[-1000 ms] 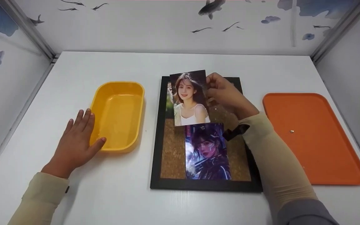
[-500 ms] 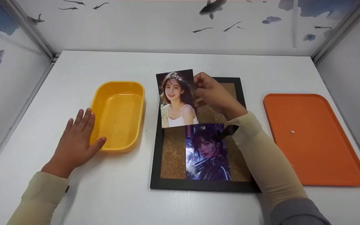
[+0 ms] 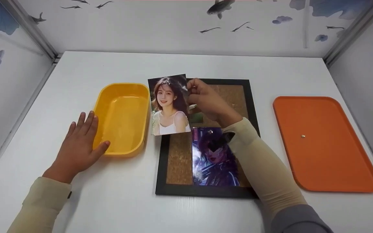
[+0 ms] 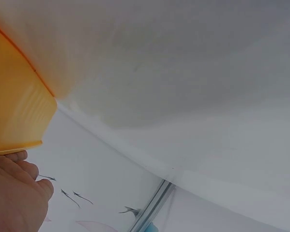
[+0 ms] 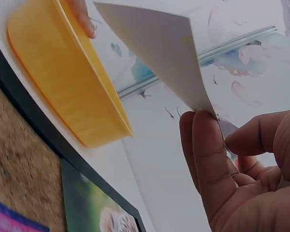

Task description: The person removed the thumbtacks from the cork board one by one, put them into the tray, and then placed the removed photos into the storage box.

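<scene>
The portrait photo [image 3: 169, 105] has moved toward 9 o'clock with my right hand [image 3: 207, 102], and a strip of green picture [image 3: 197, 117] has come into sight below my knuckles. I pinch the photo by its 3 o'clock edge between thumb and fingers; the right wrist view shows its pale back, slightly bowed, lifted clear of the corkboard [image 3: 179, 161]. From the board's centre, the photo is at about 10 o'clock, overhanging the black frame [image 3: 161, 168].

It hides most of the green picture, which the right wrist view gives only in part, with something orange and striped cut off at the bottom. The purple picture [image 3: 206, 171] lies toward the board's 6 o'clock, its upper part covered by a black strap end [image 3: 222, 141] at my wrist. My sleeve [image 3: 261, 165] blocks the board's 4 o'clock corner.

My left hand [image 3: 78, 142] has its fingers straight, touching the 8 o'clock side of the yellow box [image 3: 123, 123]; its wrist view shows only part of both. At 3 o'clock sits the orange tray [image 3: 329, 155] with a small shiny piece [image 3: 303, 136], too tiny to make out.
</scene>
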A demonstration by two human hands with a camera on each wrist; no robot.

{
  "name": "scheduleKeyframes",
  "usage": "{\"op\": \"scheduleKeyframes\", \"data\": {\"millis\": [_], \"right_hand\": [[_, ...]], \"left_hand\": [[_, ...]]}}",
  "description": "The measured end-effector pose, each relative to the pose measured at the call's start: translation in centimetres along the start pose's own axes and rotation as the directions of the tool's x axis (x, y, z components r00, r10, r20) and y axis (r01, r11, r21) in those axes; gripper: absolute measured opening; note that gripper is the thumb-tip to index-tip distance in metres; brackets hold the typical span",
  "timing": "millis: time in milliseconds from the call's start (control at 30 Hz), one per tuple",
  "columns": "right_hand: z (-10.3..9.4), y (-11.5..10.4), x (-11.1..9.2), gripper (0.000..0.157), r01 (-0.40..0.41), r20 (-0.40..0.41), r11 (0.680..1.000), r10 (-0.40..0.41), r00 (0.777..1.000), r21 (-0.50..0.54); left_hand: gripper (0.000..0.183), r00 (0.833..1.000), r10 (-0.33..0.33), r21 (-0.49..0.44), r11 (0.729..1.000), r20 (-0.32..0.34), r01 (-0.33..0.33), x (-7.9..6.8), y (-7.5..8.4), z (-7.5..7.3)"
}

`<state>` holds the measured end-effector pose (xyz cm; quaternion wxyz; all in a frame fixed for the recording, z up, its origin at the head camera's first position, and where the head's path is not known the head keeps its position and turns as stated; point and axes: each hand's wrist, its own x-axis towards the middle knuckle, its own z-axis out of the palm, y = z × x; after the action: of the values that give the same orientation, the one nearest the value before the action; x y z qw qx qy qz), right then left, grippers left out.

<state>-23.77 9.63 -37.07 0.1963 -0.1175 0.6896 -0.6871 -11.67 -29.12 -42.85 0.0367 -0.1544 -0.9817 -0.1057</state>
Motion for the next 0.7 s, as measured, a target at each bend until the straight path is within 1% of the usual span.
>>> {"op": "scheduleKeyframes", "data": {"millis": [200,367,567,700], "right_hand": [[1.2,0.2,0.1,0.024,-0.013,0.001,1.0,0.013,1.0,0.001],[2.4,0.2,0.5,0.026,-0.025,-0.021,0.999,0.025,0.999,0.039],[4.4,0.5,1.2,0.027,-0.035,-0.042,0.999,0.036,0.998,0.036],[5.9,0.7,1.6,0.028,-0.032,-0.036,0.998,0.033,0.999,0.05]], "left_hand": [[0.086,1.0,0.001,0.006,1.0,0.004,-0.001,0.2,0.1,0.1],[0.086,1.0,0.007,0.007,1.0,-0.002,-0.007,0.2,0.2,0.1],[0.087,1.0,-0.011,0.009,1.0,0.012,0.011,0.2,0.3,0.1],[0.086,0.999,-0.024,0.005,1.0,0.021,0.024,0.1,0.3,0.1]]}}
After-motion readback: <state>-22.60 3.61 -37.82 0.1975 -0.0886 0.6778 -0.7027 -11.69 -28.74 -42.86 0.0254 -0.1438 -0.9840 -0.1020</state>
